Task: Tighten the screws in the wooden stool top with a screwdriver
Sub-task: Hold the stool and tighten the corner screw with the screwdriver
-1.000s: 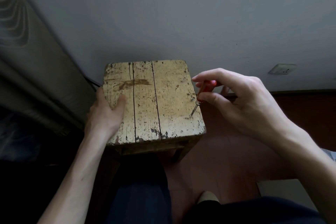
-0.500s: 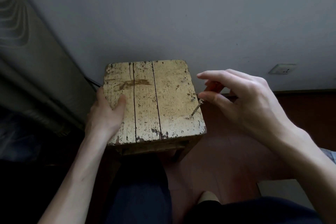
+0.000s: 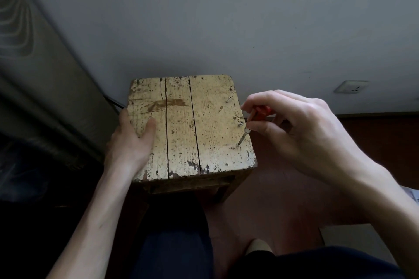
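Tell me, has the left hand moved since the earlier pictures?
No. The left hand holds the same left-edge spot of the worn yellowish wooden stool top.

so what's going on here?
A person is working on a worn, cream-painted wooden stool top. The left hand holds its left edge, with the thumb lying on top. The right hand pinches a small red-handled screwdriver, tilted, with its tip on a screw near the front right corner. Two more screw heads show further back along the right edge. Whether any of them is tight yet can't be told.
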`<state>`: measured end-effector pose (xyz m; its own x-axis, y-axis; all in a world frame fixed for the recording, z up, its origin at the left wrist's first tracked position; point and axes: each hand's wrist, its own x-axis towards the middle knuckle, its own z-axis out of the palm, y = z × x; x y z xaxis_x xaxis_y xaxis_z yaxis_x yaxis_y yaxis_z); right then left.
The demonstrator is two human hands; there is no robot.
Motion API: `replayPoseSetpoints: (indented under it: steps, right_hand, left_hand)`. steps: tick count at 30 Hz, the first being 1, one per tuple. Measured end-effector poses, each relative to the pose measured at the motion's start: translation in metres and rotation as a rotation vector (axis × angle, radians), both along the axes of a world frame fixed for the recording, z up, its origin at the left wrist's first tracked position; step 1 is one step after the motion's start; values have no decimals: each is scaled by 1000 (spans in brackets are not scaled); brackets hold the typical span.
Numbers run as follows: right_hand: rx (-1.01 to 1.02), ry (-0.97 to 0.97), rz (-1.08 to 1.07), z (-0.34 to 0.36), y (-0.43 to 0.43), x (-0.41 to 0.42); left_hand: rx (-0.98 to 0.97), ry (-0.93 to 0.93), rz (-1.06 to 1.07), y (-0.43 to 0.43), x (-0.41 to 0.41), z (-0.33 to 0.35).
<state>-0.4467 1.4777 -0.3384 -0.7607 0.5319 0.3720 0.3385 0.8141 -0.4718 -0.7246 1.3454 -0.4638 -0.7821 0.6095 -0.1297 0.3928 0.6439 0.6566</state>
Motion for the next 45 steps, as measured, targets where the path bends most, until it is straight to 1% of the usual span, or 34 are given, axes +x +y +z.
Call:
replayPoseSetpoints:
  steps: [6,8,10,12,16,20,25,29,33,36,39,43,45]
  right_hand:
    - [49,58,-214,-5,-1,-4]
    - [67,71,-235,-7,-4,-6]
    - [115,60,-210,-8,-7,-7]
    - [109,36,-166,-7,-7,-6]
    - [-3,-28,25,1,-2,4]
    - [-50,-39,110,3,2,8]
    - [-55,11,102,-2,2,2]
    - [-36,70,23,-5,1,-3]
    - [-10,142,-123,-9,3,-5]
    - [44,138,-165,-10,3,-7]
    - [101,88,-139,-9,2,-6]
    - [-26,14,16,-7,5,1]
    - [-52,-2,65,-6,7,5]
  left_hand:
    - [4,7,3,0,2,1]
    - [0,9,4,0,2,2]
    - [-4,10,10,0,2,2]
    - [-11,6,10,0,2,2]
    - [-13,2,10,0,2,2]
    - [-1,0,13,0,2,3]
    - [-13,-4,10,0,2,3]
    - [-23,5,7,0,1,3]
    - [-22,7,8,0,1,4]
    - [-17,3,9,0,2,5]
    - [-30,3,14,0,2,6]
    - [-30,-4,16,0,4,7]
    - [-33,-9,12,0,4,7]
